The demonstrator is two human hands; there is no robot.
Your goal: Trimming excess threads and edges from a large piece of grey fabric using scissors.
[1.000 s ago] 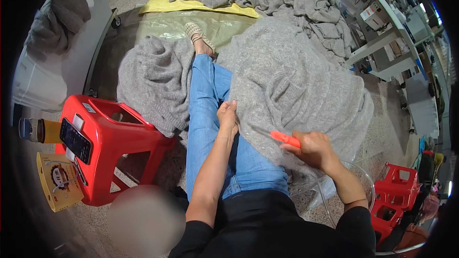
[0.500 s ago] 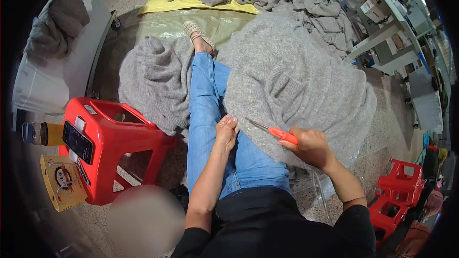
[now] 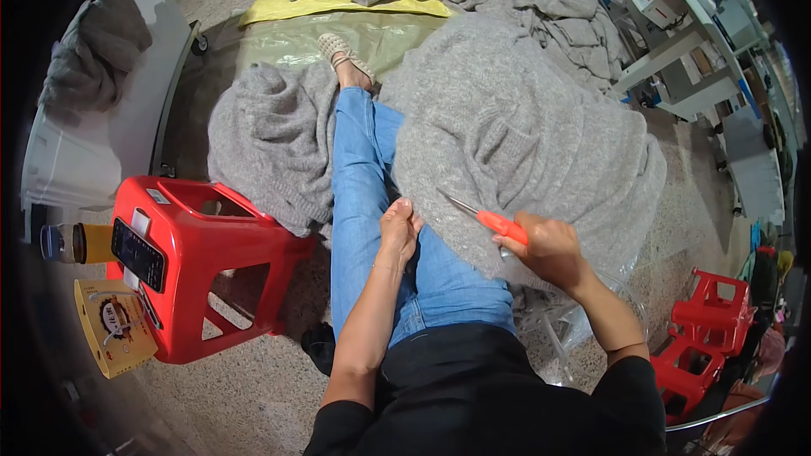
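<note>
A large grey knitted piece [image 3: 541, 143] lies heaped over my right leg and spreads away to the right. At its near left edge my left hand [image 3: 400, 228] is closed in a pinch, thumb and fingertips together on the knit; the pinched bit itself is too small to make out. My right hand [image 3: 547, 249] is wrapped round the orange handle of a pair of scissors [image 3: 500, 224]. Their slim metal tips point up and left, over the knit and a short way right of my left hand. The blades look closed.
To my left stands a red plastic stool [image 3: 169, 253] with a phone [image 3: 138, 255] on it; a yellow box [image 3: 115, 326] and a bottle [image 3: 69, 242] are beside it. More grey knits [image 3: 270, 135] lie left and ahead. Red stools [image 3: 714, 312] and a workbench [image 3: 676, 67] are at right.
The scissors and my right hand have shifted slightly right, and the tips are a little farther from my left hand. My left hand keeps its pinch at the knit's edge.
</note>
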